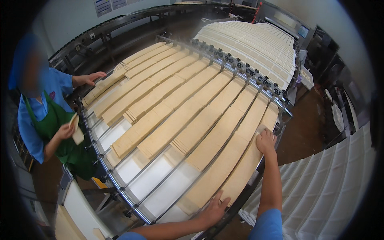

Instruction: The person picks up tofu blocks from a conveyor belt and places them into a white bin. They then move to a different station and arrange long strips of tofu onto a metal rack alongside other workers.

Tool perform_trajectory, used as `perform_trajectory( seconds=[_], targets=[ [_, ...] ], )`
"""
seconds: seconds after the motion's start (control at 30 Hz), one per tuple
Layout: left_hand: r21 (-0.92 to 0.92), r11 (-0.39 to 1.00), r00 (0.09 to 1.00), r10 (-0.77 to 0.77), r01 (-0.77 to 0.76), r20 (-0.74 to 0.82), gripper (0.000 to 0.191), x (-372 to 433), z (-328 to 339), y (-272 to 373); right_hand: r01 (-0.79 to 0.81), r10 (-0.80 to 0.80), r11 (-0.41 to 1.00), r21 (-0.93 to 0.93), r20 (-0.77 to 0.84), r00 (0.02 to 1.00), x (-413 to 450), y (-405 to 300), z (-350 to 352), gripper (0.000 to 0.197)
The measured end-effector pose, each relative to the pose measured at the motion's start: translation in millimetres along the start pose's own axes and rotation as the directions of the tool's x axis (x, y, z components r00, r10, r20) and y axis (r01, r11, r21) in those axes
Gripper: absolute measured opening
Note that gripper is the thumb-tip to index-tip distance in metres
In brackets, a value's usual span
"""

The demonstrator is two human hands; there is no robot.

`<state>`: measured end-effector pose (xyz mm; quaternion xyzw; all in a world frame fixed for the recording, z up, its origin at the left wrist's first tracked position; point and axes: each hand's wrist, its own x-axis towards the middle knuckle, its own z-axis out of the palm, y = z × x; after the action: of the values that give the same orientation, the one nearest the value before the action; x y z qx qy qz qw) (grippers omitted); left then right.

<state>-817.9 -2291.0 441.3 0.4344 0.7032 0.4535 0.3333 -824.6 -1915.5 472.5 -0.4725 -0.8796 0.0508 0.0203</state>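
Long rows of thin, pale tan rectangular sheets [189,100] lie between metal guide rods [163,165] on a white conveyor belt [144,175]. My left hand [214,208] touches the near end of the rightmost row [240,177], its fingers spread. Farther up that same row, my right hand [266,141] rests on the outer edge, fingers slightly apart and no separate thing seen in it. Both my palms are turned away, so contact beneath them is hidden. Some rows end in loose, fanned sheets [130,117].
Across the belt a co-worker [45,114] in a green apron holds folded sheets [78,132]. A clamp bar with black knobs [237,64] crosses the far end. Beyond it lies a conveyor of white pieces [249,45]. Stacked white ribbed trays [324,186] stand at right.
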Motion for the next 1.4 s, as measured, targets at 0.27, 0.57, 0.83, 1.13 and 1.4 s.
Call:
perform_trajectory(
  seconds=[0.27,0.57,0.83,1.13,1.4],
  targets=[
    [0.061,0.949,0.947,0.3,-0.308,0.114,0.053,47,-7,6,-0.007,0.024,0.999,0.037,-0.49,0.872,-34,-36,6,0.052],
    [-0.109,0.994,0.959,-0.017,-0.015,-0.285,0.053,-122,-149,18,0.476,-0.326,0.831,0.288,-0.442,0.836,-200,-113,9,0.057],
    [0.101,0.971,0.494,-0.02,0.217,-0.869,0.056,-256,-204,-109,0.686,-0.611,0.548,0.479,-0.332,0.719,-297,-258,13,0.056],
    [-0.299,0.487,-0.146,-0.326,0.821,-0.934,0.073,-501,-265,-147,0.88,-0.957,0.026,0.474,-0.244,0.16,-451,-489,56,0.047],
    [-0.603,0.453,-0.473,-0.376,0.656,-0.797,0.084,-650,-246,-204,0.916,-0.998,-0.054,0.396,-0.033,-0.045,-613,-676,145,0.059]
  ],
)
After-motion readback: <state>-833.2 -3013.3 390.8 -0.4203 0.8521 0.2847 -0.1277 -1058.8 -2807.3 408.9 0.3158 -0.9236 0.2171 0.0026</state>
